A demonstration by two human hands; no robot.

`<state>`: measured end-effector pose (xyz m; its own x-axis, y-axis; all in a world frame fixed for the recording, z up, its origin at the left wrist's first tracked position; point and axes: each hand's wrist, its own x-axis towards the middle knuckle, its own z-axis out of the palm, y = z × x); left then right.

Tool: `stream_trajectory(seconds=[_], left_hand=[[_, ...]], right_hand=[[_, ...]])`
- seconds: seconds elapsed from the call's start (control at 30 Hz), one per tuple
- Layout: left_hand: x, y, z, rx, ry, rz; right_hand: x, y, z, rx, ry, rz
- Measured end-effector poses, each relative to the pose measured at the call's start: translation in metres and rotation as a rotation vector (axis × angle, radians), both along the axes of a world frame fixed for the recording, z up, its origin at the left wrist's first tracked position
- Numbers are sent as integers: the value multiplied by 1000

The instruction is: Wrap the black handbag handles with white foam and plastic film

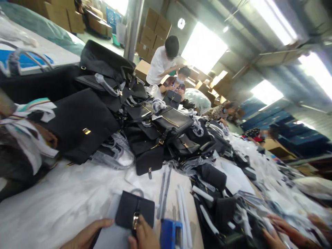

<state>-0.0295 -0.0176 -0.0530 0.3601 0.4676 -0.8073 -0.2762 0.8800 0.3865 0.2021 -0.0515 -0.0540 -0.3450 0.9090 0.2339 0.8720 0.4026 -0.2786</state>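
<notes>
Touching the clasp (135, 218) of a small bag (125, 210), the right hand (145, 232) has its fingers bent and set close together; whether they pinch it, I cannot tell. The bag lies at the near edge of the table (195, 226), black flap up, with a loop handle at its top. The left hand (89, 232) reaches in from the left, fingertips just beside the bag, over a pale sheet (111, 238); its grip is partly out of sight, so I cannot tell if it holds anything. Right of the bag stand a blue holder (168, 232) and white tubes (182, 216). Beyond lies a heap of black bags (172, 119), many with wrapped handles. At left, a co-worker's hand (46, 135) shows behind striped ribbons (32, 133); at right, other hands (284, 226) are near more bags. Behind the heap, a person in a white top (158, 65) stands near cartons (153, 29).
</notes>
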Motion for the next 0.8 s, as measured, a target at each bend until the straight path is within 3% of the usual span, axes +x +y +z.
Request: stream_trajectory(seconds=[0.13, 0.37, 0.47, 0.8], left_hand=[[-8, -2, 15, 166, -153, -17], [-17, -12, 5, 420, 614, -76], [-19, -4, 4, 486, 792, -64], [-21, 48, 0, 487, 489, -107]], right_hand=[[29, -12, 3, -22, 135, -190], [45, 9, -32, -175, 302, -533], [45, 24, -42, -262, 445, -643], [44, 37, -49, -380, 586, -717]])
